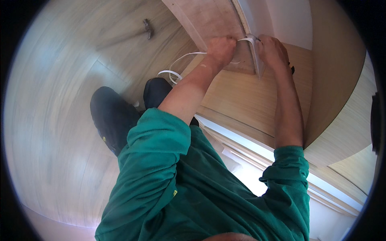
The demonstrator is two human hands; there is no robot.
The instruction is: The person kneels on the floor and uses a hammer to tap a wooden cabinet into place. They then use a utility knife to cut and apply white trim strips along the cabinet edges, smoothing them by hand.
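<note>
I see the left hand [222, 49] clenched on a thin white flexible strip [243, 39] reaching a brown wooden board [211, 18], can't tell the right hand [273, 52]'s grip, and judge plenty left unfitted.

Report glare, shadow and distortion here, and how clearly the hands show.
Head view: pale sheen on the floor, soft shadow above the dark trouser legs; head view: near-white glare beside the green top; head view: wooden panel bows, fisheye-style; head view: left hand and right hand recognisable, white strip between them too small for detail.
</note>
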